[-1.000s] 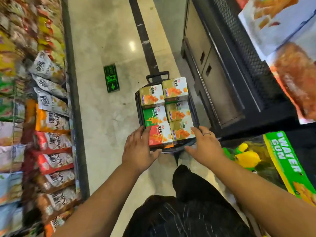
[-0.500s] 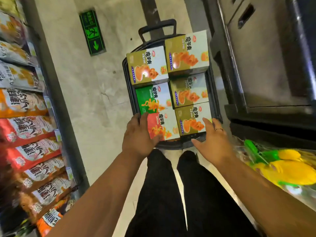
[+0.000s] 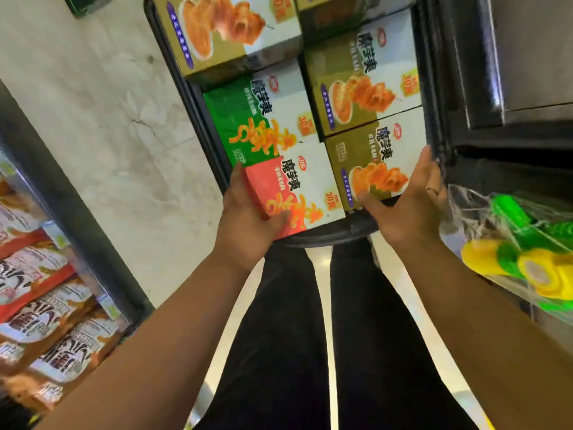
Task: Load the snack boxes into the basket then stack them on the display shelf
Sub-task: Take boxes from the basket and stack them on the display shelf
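- Here we see the basket (image 3: 325, 236) just ahead of our legs, packed with snack boxes; the view crops its far end.
- Our left hand (image 3: 245, 221) grips the red box (image 3: 297, 187) at the near-left corner, with fingers down its left side and thumb curled over its top.
- Our right hand (image 3: 409, 209) rests flat against the olive box (image 3: 366, 156) at the near-right corner, fingers straight along its right side, thumb spread wide.
- A green box (image 3: 248, 116) touches the red box on its far side.
- Snack bags (image 3: 46, 321) fill the shelf at left; bagged toys (image 3: 511, 243) sit at right.

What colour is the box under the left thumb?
Red and white box, best in head view.
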`<state>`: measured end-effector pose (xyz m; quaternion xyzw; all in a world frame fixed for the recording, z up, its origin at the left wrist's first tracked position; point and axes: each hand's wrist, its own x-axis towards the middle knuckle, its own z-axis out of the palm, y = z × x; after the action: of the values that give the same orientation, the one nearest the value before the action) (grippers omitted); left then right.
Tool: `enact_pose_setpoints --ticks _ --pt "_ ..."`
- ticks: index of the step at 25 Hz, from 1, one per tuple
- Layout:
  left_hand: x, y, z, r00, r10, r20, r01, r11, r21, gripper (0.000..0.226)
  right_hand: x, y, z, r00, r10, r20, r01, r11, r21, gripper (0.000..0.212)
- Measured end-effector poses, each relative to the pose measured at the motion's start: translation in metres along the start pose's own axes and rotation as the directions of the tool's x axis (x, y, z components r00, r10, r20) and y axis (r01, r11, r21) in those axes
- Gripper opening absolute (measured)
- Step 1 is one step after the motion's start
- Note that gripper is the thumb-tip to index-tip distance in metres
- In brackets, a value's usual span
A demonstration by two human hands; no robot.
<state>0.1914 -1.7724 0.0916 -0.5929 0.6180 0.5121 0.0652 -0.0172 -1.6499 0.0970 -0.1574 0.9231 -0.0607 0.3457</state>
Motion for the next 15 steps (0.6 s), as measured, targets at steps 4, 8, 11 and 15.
enact_pose_setpoints --ticks 4,8,11,15 --pt "-0.001 0.009 0.000 0.999 -0.023 0.023 0.025 0.996 -0.089 0.101 0.008 -0.003 0.002 0.998 0.046 -0.036 -0.042 0.994 0.104 0.115" --pt "-0.002 0.019 -0.006 0.996 -0.089 0.000 0.087 0.980 -0.179 0.089 0.020 -0.001 -0.006 0.982 0.180 -0.051 -0.168 0.969 0.182 0.100" --pt "-0.004 0.029 -0.008 0.995 -0.102 -0.011 0.097 0.975 -0.201 0.075 0.024 0.001 -0.012 0.978 0.201 -0.063 -0.178 0.948 0.266 0.078" --pt "-0.007 0.029 -0.010 0.985 -0.169 -0.031 0.159 0.963 -0.216 0.077 0.016 0.003 -0.018 0.978 0.207 0.001 -0.175 0.825 0.537 0.067"
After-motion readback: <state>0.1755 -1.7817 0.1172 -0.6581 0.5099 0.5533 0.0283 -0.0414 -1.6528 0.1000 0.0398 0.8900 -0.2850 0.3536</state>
